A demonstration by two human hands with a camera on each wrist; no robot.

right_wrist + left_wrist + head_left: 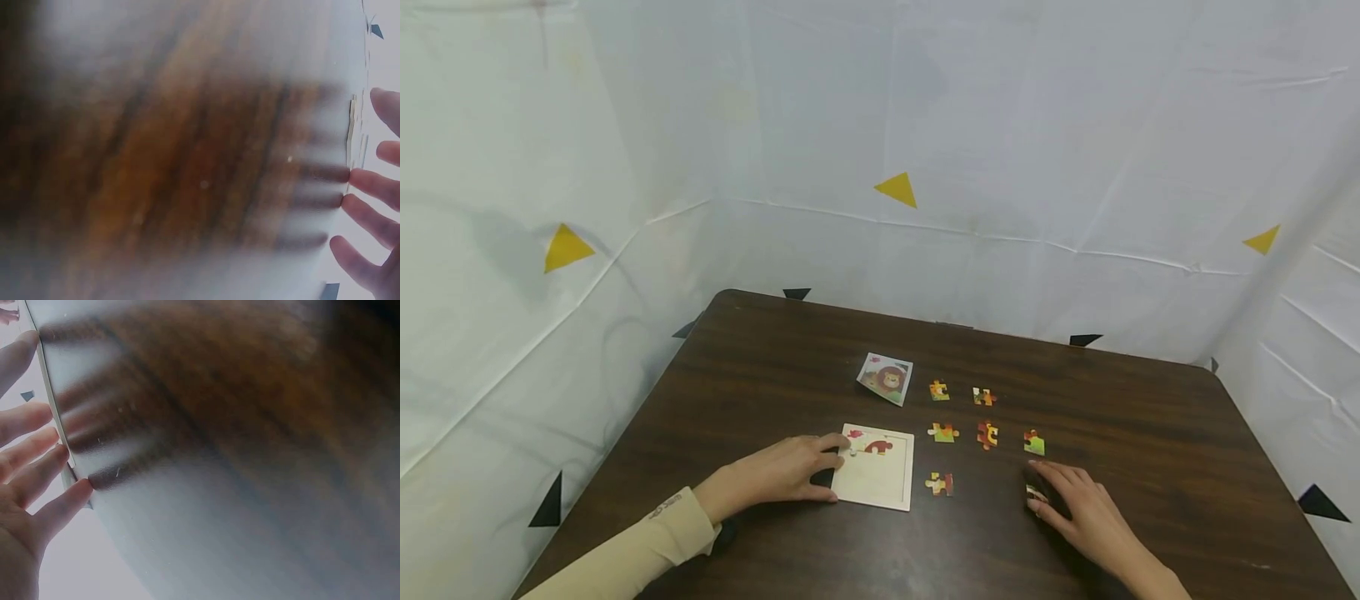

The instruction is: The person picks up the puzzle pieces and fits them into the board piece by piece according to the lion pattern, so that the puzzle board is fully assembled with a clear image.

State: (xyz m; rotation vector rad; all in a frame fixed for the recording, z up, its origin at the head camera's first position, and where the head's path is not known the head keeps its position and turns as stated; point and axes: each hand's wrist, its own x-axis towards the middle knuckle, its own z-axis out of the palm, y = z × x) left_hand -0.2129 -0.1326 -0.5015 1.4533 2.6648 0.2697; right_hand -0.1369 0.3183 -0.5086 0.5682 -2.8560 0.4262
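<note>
While the left hand (pixel 790 468), fingers apart, touches the left edge of a puzzle board (pixel 871 483), the right hand (pixel 1088 504), fingers spread, rests by a puzzle piece (pixel 1035 493) farther right; six loose pieces (pixel 944 434) lie nearby.

Beige left sleeve (pixel 634 547), dark marking (pixel 666 506) near cuff (pixel 697 523), bare hands (pixel 790 471)

No text, brand or number can be read in any view. The left sleeve (pixel 617 550) bears a small dark mark (pixel 666 505) near its cuff (pixel 697 521), too small to tell whether it is lettering.
</note>
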